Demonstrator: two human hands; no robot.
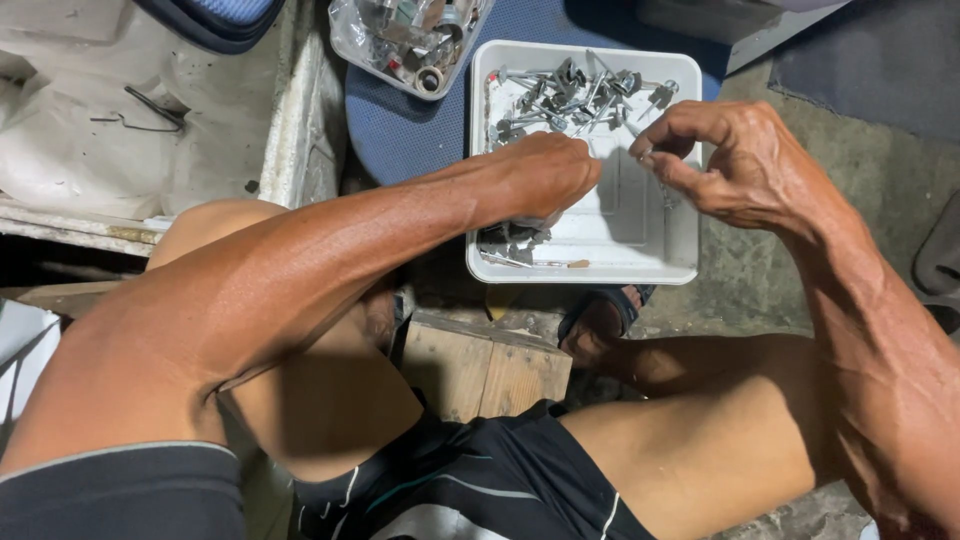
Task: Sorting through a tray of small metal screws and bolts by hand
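Seated over a white rectangular plastic tray (680,255) resting on a blue stool top (400,130). Left hand (545,172) curled shut above the tray's middle, knuckles up, contents of the grip impossible to tell. Right hand (735,160) just beside it, thumb and forefinger pinched on a small metal fastener (650,157), remaining fingers loosely bent. Heap of grey roofing-type screws with washers (570,95) along the tray's far end, a smaller cluster (510,240) at its near left corner. Clear bag of metal parts (405,40) behind the tray. Wooden block (480,365) between the knees.
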